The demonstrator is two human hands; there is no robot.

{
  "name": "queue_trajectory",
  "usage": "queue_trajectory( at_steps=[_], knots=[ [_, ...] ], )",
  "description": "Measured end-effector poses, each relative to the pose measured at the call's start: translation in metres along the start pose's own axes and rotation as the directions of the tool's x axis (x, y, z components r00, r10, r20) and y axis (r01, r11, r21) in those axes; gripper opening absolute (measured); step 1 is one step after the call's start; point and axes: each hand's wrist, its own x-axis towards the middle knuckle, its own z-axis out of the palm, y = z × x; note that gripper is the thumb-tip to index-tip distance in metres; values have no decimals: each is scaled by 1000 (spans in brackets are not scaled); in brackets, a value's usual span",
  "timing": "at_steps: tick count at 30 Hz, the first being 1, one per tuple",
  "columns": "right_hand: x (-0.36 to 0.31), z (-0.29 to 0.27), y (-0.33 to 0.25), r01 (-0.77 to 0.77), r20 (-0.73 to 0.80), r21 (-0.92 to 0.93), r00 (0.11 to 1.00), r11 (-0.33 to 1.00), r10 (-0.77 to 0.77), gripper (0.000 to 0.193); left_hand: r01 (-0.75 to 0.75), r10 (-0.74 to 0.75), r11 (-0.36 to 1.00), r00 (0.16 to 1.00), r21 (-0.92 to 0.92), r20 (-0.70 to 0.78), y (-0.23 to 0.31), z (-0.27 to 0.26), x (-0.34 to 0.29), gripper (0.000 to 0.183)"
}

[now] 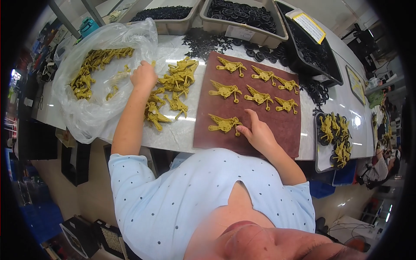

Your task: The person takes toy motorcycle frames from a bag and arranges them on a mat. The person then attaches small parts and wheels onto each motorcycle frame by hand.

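Observation:
Several olive-yellow molded plastic parts, pointed at one end with thin arms at the other, lie spaced out on a dark red mat point(251, 118). My right hand point(259, 135) is over the mat, thumb and index finger apart, the thumb at the armed end of the nearest part point(223, 124). To the left, my left hand point(144, 75) is closed at the edge of a clear plastic bag point(149, 39), beside a loose pile of the same parts point(178, 76). Its fingers are curled; what they hold is hidden. More yellow parts point(84, 74) lie inside the bag.
Grey bins point(282, 40) of black round pieces stand at the back, with loose black pieces point(203, 43) before them. A black bin point(336, 73) is at the back right. On the right, a tray point(321, 168) holds yellow parts with black wheels. A teal bottle point(88, 27) stands far left.

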Motion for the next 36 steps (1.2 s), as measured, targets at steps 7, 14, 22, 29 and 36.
queue_trajectory(
  at_steps=[7, 14, 22, 29, 36],
  knots=[
    [2, -11, 0, 122, -175, 283, 982, 951, -74, 38, -409, 166, 577, 906, -707, -389, 15, -45, -50, 67],
    [16, -5, -23, -218, 281, 945, 922, 245, -265, 28, -346, 483, -523, 633, -779, -605, 92, -13, -156, 87],
    [18, 3, -2, -256, 192, 949, 932, -183, -307, 30, -291, 669, -292, 618, -911, -412, 94, -7, -161, 55],
    [12, -5, -5, -297, 211, 904, 935, -307, -284, 24, -526, 685, 29, 630, -850, -367, 99, -20, -156, 48],
    [8, 6, 1, -153, 158, 987, 977, 49, -140, 21, -652, 589, 17, 619, -758, -519, 117, -23, -186, 61]
  ],
)
